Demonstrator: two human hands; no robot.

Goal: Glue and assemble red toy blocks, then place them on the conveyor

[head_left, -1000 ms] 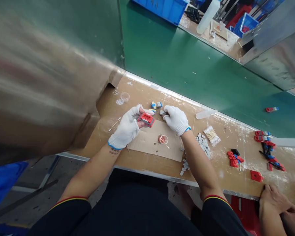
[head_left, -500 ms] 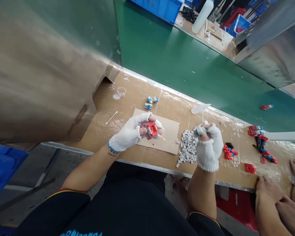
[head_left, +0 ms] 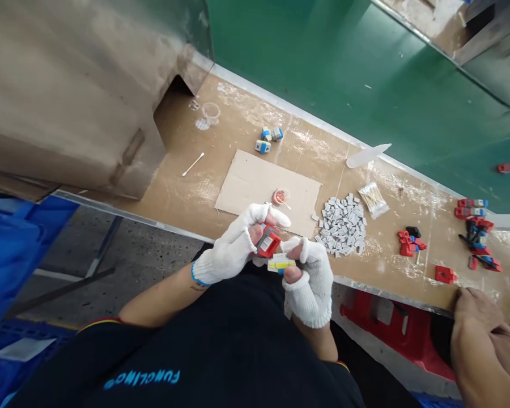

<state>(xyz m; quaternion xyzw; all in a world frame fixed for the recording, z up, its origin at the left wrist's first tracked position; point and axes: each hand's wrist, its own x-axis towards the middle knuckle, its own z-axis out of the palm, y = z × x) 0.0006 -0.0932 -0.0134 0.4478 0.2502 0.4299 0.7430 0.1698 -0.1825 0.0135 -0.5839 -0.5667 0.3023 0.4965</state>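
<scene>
My left hand (head_left: 242,241), in a white glove with bare fingertips, is closed on a red and grey plastic part (head_left: 268,241) that has an opening facing right. Between the thumb and fingers of my gloved right hand (head_left: 310,277) is a white, yellow and blue plastic block (head_left: 281,263). The two pieces are close together at the table's front edge; I cannot tell whether they touch. Just beyond them, a small dish of reddish liquid (head_left: 280,197) with a cotton swab in it sits on a cardboard sheet (head_left: 255,175). A heap of small grey pieces (head_left: 344,226) lies to the right.
Several white-and-blue blocks (head_left: 263,146) lie behind the cardboard. A loose cotton swab (head_left: 193,164), a clear cup (head_left: 211,113), a bag of swabs (head_left: 373,199) and red parts (head_left: 408,242) are on the table. A metal housing (head_left: 89,96) stands left; another person's hands (head_left: 478,317) rest at right.
My right hand has come left from the grey heap, bringing the block beside the red part. Both hands are now nearer my body, and the view has shifted, uncovering the dish and swab bag.
</scene>
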